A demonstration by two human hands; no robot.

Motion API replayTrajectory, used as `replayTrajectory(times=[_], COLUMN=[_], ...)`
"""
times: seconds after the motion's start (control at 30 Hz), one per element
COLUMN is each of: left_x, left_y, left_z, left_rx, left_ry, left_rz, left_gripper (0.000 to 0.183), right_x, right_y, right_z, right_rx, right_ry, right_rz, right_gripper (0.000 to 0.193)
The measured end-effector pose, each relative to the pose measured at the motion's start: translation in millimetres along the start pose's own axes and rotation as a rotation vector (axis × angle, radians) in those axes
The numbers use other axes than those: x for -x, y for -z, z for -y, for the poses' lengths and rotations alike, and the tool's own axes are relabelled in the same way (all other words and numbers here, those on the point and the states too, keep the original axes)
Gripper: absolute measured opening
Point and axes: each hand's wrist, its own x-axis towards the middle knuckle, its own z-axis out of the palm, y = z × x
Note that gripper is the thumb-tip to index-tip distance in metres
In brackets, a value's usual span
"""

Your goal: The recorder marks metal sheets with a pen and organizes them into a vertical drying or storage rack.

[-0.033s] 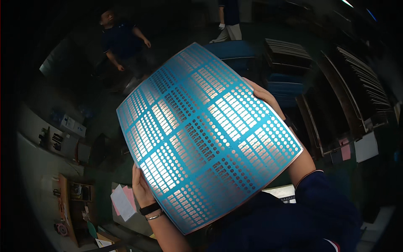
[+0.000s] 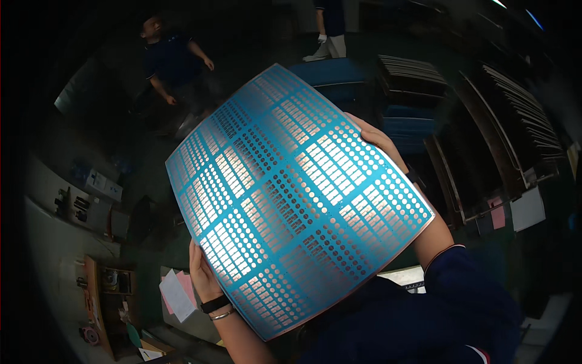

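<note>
A large thin circuit board panel [image 2: 285,200] is held up at a slant in front of me. Its face is blue, with rows of shiny copper-toned rectangles and round dots that catch the light. My left hand [image 2: 205,276] grips the panel's lower left edge, a dark band and a metal bracelet on that wrist. On the opposite edge, at the upper right, my right hand [image 2: 381,141] holds the panel with its fingers along the rim. The panel hides parts of both hands, including whatever of the fingers lies behind it.
Racks of upright panels [image 2: 521,115] stand at the right, near a blue stack [image 2: 330,71]. One person [image 2: 176,60] is at the far left, another [image 2: 330,30] farther back. White and pink papers [image 2: 177,294] lie at lower left beside a wooden shelf [image 2: 97,297].
The panel and both my hands sit very slightly farther left in the picture, as does most of the surrounding room. My grip looks the same.
</note>
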Motion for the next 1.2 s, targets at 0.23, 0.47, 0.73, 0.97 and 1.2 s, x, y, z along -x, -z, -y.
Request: replayTrajectory(times=[0.23,0.47,0.73,0.97,1.2], left_x=[0,-3,-2,3,6], left_y=[-13,-8,-1,-17,-16], left_z=[2,2,7,4,8], left_rx=[0.002,-0.022,-0.114,-0.051,-0.005], left_ry=[0.037,0.026,-0.064,-0.118,-0.161], left_rz=[-0.01,0.035,-0.108,-0.093,-0.078], left_gripper=[0.045,0.048,0.045,0.042,0.041], right_x=[0,-5,7,11,14], right_y=[-19,-2,-6,-13,-16], right_z=[8,8,29,38,44], right_rx=[0.017,-0.027,0.047,0.151,0.211], right_ry=[-0.016,-0.164,-0.253,-0.257,-0.249], right_rz=[-0.082,0.003,-0.006,-0.04,-0.04], right_gripper=[0.066,0.055,0.067,0.075,0.076])
